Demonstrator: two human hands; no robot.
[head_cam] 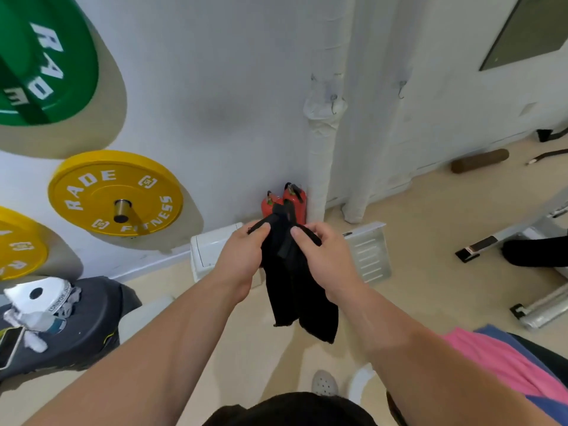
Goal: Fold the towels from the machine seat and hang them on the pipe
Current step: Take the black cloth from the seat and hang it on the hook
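Note:
A black towel hangs in front of me, gathered at the top and falling in two long folds. My left hand pinches its upper left edge between thumb and fingers. My right hand grips the upper right edge. Both hands are close together at chest height. A white wrapped vertical pipe runs down the wall just beyond the towel. A pink towel and a blue one lie at the lower right.
Green and yellow weight plates hang on the wall at left. Two red fire extinguishers stand at the pipe's foot. A grey bag lies at lower left, metal machine frames at right.

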